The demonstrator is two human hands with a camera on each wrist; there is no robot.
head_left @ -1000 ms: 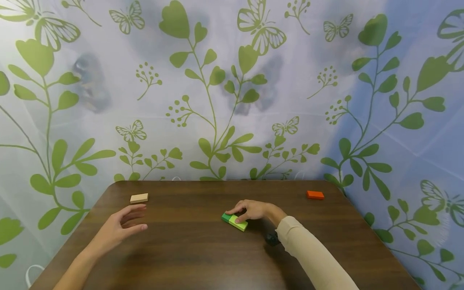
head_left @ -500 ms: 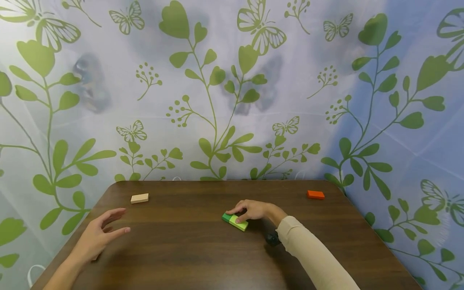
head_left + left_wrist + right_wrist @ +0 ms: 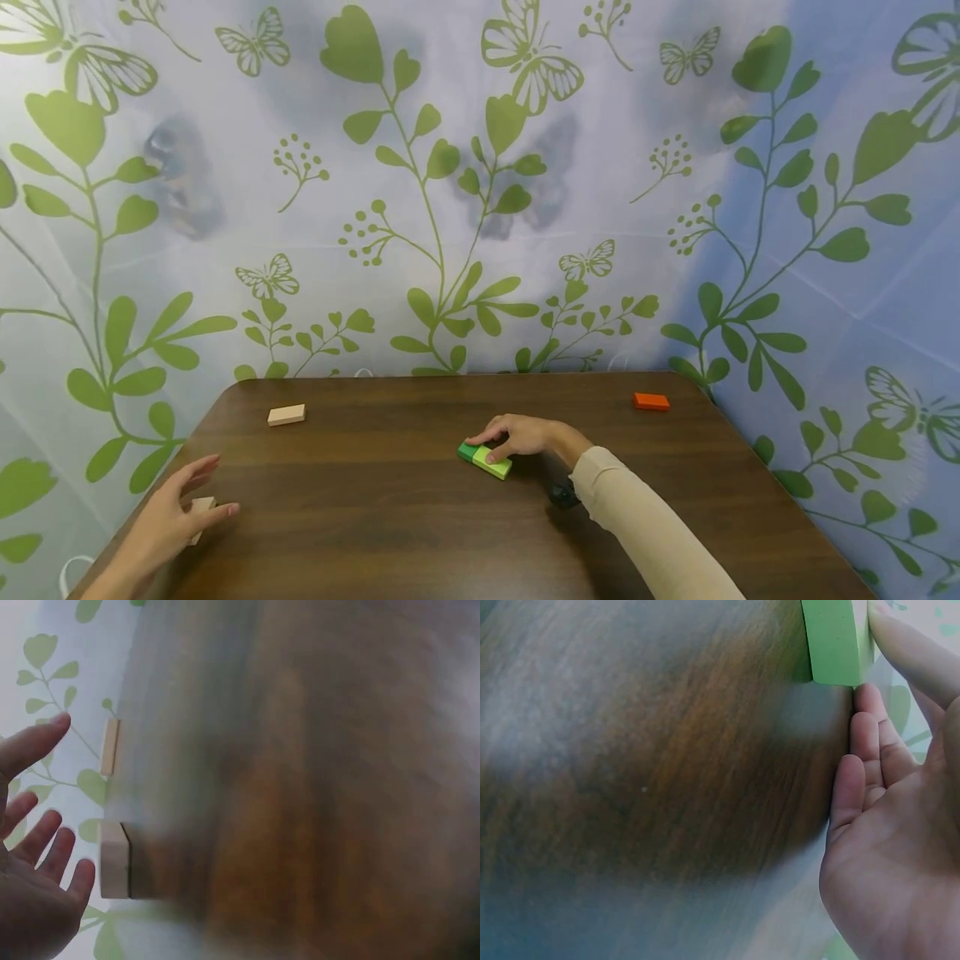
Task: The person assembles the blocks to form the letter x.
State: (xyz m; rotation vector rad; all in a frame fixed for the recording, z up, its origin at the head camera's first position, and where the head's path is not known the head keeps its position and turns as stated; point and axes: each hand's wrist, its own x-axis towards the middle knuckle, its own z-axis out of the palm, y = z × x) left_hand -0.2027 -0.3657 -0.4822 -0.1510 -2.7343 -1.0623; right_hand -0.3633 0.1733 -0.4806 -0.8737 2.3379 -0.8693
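At the left side of the table, my left hand [image 3: 167, 525] is spread above and beside a pale wooden block [image 3: 202, 505], which it partly hides. In the left wrist view that wooden block [image 3: 115, 862] stands apart from the open fingers. Near the table's middle my right hand [image 3: 525, 435] holds a light green block [image 3: 495, 464] between thumb and fingers. A dark green block [image 3: 467, 451] lies end to end against it, under the index fingertip. The right wrist view shows the light green block [image 3: 836, 641] by the thumb, the other fingers [image 3: 847, 787] curled low.
A second pale wooden block [image 3: 287, 415] lies at the back left of the brown table [image 3: 390, 533]. An orange-red block [image 3: 651, 402] is at the back right. Behind the table hangs a leaf-patterned cloth [image 3: 420, 192]. Something small and black [image 3: 562, 493] sits under the right wrist.
My left hand has moved left and toward me, to the near wooden block, which was hidden behind it before. The right hand and the green blocks have stayed in place.
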